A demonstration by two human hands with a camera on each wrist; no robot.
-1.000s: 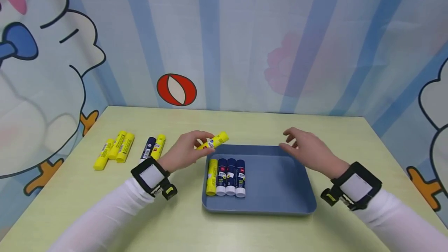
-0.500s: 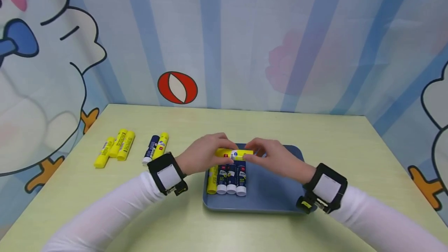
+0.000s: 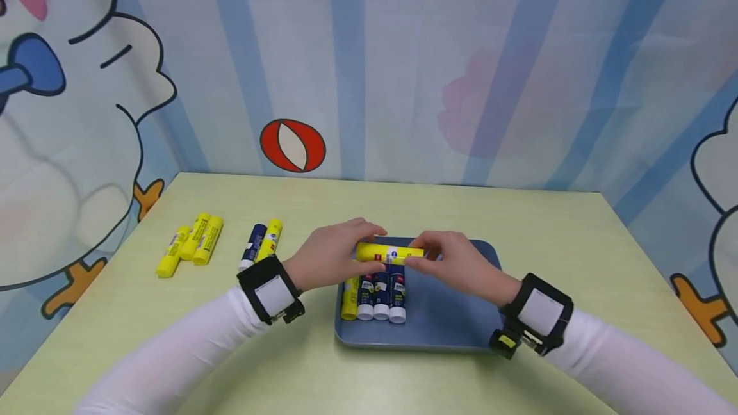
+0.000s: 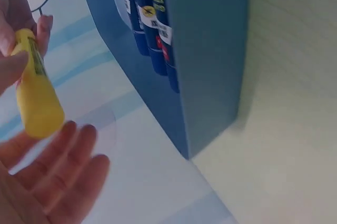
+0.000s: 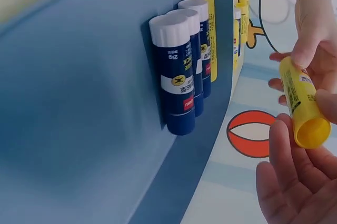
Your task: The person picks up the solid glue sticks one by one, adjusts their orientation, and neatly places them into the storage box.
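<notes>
A yellow glue stick (image 3: 389,253) lies nearly level between my hands, above the back part of the blue-grey tray (image 3: 455,312). My left hand (image 3: 328,255) is at its left end, thumb in front and fingers curved behind. At the other end, my right hand (image 3: 455,258) pinches it between thumb and fingers. In the left wrist view, the left fingers (image 4: 68,166) spread below the stick's near end. Inside the tray's left side, one yellow glue stick (image 3: 349,298) and several navy glue sticks with white caps (image 3: 397,296) stand in a row.
Several yellow glue sticks (image 3: 197,235) lie at the table's left. Closer to the left wrist are a navy glue stick (image 3: 252,245) and another yellow glue stick (image 3: 270,239). A cartoon-printed curtain (image 3: 398,82) rises behind the table (image 3: 311,370).
The right hand has come in from the right and taken hold of the yellow glue stick's end. The left hand has carried the stick rightward over the tray, turning it level; its fingers are now looser.
</notes>
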